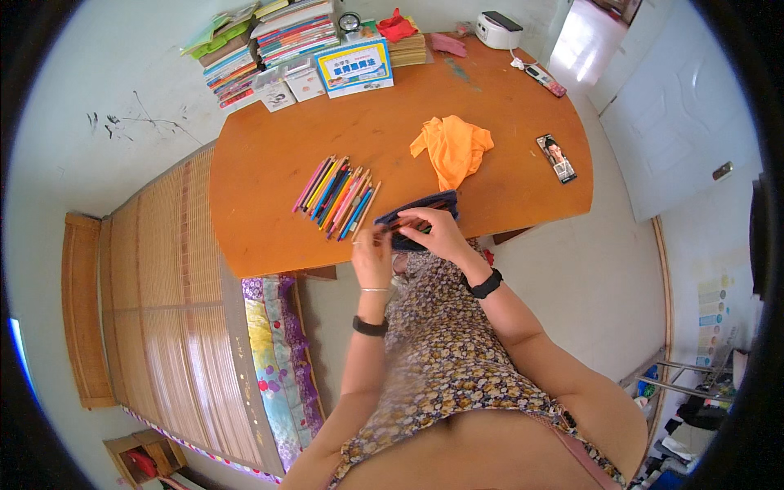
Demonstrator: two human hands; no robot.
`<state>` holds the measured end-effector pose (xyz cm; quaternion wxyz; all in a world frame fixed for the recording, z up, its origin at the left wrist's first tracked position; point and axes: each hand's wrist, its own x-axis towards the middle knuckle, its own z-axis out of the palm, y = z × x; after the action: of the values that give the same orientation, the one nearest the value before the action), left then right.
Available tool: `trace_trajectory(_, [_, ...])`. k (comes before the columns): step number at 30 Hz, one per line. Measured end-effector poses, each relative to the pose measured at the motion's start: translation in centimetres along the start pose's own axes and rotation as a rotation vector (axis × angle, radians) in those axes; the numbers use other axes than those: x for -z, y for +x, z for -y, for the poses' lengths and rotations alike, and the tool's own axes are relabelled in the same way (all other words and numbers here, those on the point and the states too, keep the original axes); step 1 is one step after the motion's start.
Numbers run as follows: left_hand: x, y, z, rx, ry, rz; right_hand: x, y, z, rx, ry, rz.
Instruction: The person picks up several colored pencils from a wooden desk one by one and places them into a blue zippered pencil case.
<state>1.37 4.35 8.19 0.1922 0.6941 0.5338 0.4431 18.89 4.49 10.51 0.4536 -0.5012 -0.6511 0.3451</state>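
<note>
A dark blue pencil case (448,197) lies open at the table's front edge, with several pencils showing inside. Across its opening reaches my right hand (440,236), thumb and fingers bent around the case near its mouth. My left hand (371,257) is at the case's left end, fingers curled and blurred; what is between them cannot be made out. Left of the case, several coloured pencils (337,197) lie side by side in a slanted row on the orange-brown table (263,177). Beyond the case is a crumpled orange cloth (454,150).
At the back stand stacks of books (300,40), clear-fronted boxes (304,79) and a desk calendar (355,67). A white device (497,33) sits at the back right. A narrow flat pack (557,159) lies on the right. The bed (171,306) adjoins the table's left.
</note>
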Motion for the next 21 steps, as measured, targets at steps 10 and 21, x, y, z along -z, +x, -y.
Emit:
trace_trajectory(10, [-2.0,-0.3,0.3,0.007,-0.235,0.091,2.5,-0.3,-1.7,-0.096,-0.028,0.042])
trace_trajectory(21, [-3.3,1.1,0.5,-0.019,-0.095,0.077,1.5,-1.0,-3.2,0.080,-0.584,0.131])
